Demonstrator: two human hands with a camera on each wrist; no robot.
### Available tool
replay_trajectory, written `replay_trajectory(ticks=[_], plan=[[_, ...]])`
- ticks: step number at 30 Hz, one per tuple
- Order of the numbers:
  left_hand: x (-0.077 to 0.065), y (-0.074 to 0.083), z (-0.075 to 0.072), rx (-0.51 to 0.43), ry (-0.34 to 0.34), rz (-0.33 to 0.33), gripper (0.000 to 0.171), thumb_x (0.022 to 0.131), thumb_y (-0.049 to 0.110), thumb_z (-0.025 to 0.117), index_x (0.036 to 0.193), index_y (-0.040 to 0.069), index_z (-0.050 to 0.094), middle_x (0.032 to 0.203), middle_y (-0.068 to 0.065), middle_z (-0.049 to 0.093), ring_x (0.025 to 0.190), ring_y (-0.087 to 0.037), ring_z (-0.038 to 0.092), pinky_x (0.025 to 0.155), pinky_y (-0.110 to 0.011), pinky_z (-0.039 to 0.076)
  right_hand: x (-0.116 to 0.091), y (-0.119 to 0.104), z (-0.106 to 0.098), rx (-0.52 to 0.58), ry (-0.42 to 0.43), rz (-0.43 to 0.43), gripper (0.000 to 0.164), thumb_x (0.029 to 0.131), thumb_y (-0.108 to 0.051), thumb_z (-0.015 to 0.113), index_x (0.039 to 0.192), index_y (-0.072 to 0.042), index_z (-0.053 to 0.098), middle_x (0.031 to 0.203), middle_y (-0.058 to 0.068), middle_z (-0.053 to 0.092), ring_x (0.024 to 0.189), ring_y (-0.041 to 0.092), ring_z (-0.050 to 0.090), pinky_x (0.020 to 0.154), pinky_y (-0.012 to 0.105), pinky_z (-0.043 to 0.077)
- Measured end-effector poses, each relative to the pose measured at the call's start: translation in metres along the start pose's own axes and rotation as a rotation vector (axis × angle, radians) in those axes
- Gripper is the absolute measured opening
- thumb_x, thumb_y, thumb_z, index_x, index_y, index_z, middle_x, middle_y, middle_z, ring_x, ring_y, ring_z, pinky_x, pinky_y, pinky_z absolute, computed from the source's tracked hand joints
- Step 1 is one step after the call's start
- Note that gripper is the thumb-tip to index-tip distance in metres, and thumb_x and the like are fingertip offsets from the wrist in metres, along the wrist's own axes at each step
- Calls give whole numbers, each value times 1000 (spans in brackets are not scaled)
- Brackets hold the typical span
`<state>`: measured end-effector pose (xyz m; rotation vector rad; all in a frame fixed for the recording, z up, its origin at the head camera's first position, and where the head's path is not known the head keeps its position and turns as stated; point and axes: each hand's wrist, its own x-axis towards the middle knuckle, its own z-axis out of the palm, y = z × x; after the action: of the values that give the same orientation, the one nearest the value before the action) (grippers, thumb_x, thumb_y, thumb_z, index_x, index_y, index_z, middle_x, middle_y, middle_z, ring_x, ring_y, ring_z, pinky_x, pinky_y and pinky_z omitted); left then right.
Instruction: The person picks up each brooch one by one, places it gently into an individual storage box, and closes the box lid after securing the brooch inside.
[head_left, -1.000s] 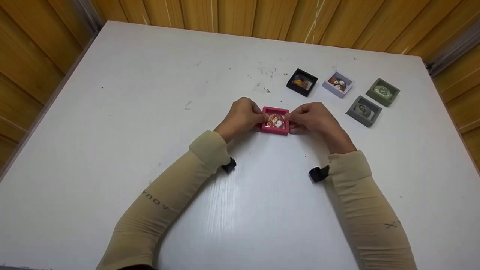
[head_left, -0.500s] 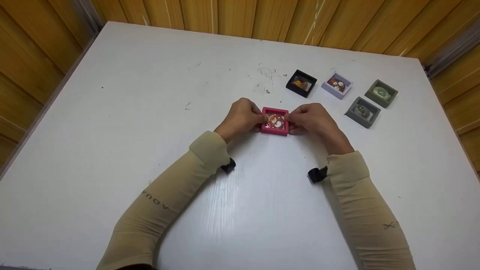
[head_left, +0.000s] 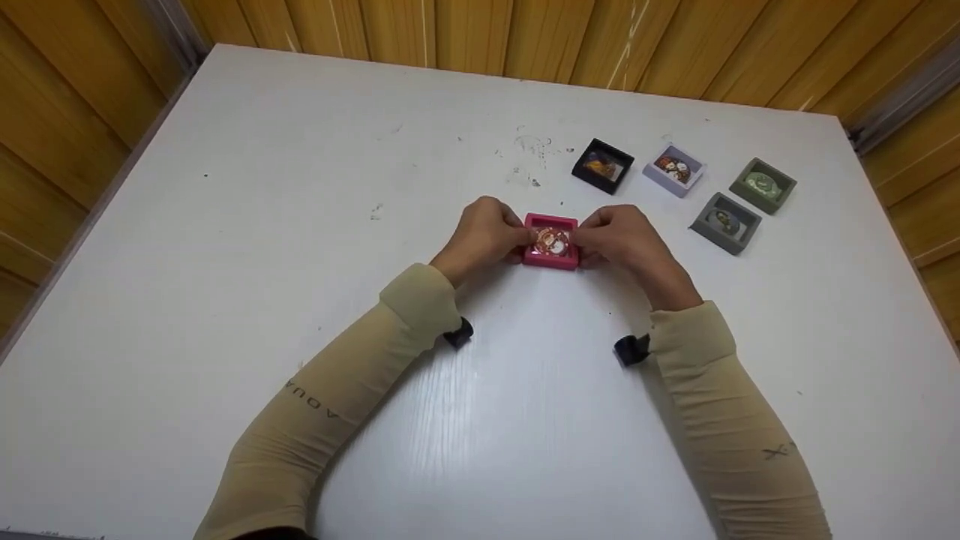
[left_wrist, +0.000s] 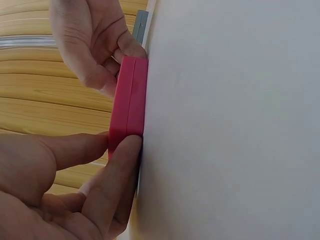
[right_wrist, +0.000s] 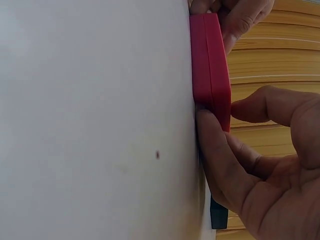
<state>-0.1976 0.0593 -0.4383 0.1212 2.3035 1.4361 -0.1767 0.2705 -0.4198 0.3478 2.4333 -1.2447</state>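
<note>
A small pink display frame (head_left: 551, 260) lies on the white table, a round orange-and-white piece (head_left: 553, 241) showing in its clear window. My left hand (head_left: 486, 234) pinches its left side, thumb on the top edge and fingers low against the side. From the opposite side my right hand (head_left: 624, 238) pinches it the same way. In the left wrist view the pink frame (left_wrist: 129, 97) shows a thin seam along its side wall, and its two halves sit together. The right wrist view shows the same seam on the frame (right_wrist: 210, 65), with fingertips at its lower corner.
Behind and right of my hands lie a black frame (head_left: 590, 177), a lavender frame (head_left: 667, 182), a green frame (head_left: 756, 196) and a grey frame (head_left: 720, 238). Wooden panelling (head_left: 480, 37) stands along the table's far edge. Black wrist cameras (head_left: 631, 350) hang below both sleeves.
Both hands stay on the pink frame, which keeps its place. My right wrist and forearm have shifted slightly left.
</note>
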Motion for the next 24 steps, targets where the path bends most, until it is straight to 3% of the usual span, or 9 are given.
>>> replay_trajectory(ticks=[18,24], plan=[[2,1,-1,-77,-30,-10,19,97,17,81,100,-2,77,87,-12,76,75,-17,74,70,-28,61,1,4,-13,15,25,-1,30,99,-20,73,117,3,69,106,11,70,83,15,69,78,27,59],[2,0,-3,-57,-44,-16,20,99,17,78,103,-2,77,86,-11,77,72,-15,71,71,-27,60,5,8,-22,-13,46,23,31,99,-21,73,118,3,70,100,8,70,80,14,69,77,26,58]])
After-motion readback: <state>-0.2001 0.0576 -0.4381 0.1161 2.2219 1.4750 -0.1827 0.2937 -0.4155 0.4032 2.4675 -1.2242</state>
